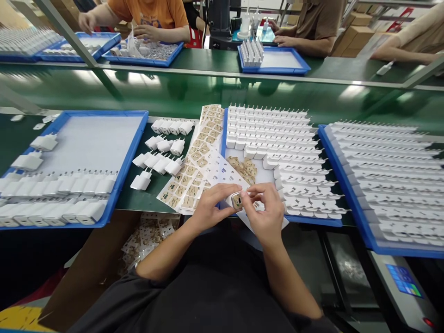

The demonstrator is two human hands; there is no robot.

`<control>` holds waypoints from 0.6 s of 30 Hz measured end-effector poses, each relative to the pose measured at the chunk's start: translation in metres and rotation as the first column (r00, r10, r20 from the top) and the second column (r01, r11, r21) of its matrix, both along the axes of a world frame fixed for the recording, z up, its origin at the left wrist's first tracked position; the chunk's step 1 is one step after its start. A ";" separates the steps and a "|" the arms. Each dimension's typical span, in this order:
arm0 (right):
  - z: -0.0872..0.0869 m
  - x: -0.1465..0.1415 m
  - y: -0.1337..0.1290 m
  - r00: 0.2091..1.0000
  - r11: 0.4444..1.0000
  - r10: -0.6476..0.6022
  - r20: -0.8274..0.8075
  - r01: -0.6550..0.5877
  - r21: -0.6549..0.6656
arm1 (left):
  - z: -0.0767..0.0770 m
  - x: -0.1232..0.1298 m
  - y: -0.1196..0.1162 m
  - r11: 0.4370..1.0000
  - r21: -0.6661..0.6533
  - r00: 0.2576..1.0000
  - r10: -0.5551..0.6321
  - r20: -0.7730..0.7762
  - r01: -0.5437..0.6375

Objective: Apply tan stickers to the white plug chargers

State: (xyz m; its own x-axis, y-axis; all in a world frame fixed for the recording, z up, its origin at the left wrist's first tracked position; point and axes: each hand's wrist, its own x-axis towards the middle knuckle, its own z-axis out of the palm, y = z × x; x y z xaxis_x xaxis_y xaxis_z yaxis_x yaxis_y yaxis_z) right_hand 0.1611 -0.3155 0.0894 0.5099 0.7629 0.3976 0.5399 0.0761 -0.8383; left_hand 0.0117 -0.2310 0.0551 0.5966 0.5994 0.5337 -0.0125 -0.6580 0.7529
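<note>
A white charger (237,200) with its port end turned up is gripped in my left hand (215,203). A tan label shows around the port. The thumb and fingers of my right hand (265,208) pinch at the charger's right edge; whether they hold a label of their own is too small to tell. Just below and behind the hands lies a white label sheet (227,173). More sheets with tan labels (189,185) are spread to the left. Loose tan pieces (244,170) lie in the blue tray (224,138) beside rows of white chargers (268,127).
Several loose chargers (164,145) sit left of the sheets. A part-filled blue tray (138,134) stands at the left, a full one (347,199) at the right. Beyond the green belt (194,90), people work at trays. A box of scraps (149,236) is below.
</note>
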 end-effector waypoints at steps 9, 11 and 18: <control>-0.010 -0.004 0.002 0.730 0.923 0.378 -0.569 -0.347 0.169 | 0.001 0.008 -0.006 0.989 0.055 0.977 0.125 0.173 -0.137; -0.008 -0.011 0.004 0.693 0.914 0.400 -0.599 -0.351 0.204 | -0.001 0.009 -0.006 0.975 0.131 0.964 0.150 0.218 -0.181; -0.006 -0.027 0.011 0.619 0.914 0.407 -0.671 -0.271 0.304 | -0.006 0.008 -0.005 0.906 0.331 0.955 0.199 0.219 -0.264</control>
State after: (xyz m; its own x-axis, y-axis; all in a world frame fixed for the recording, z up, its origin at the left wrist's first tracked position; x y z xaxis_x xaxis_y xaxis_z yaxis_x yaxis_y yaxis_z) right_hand 0.1337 -0.3049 0.0837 0.4024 0.9017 0.1581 -0.3038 0.2944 -0.9061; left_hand 0.0198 -0.2359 0.0492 0.3408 0.4615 0.8191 0.0623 -0.8804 0.4701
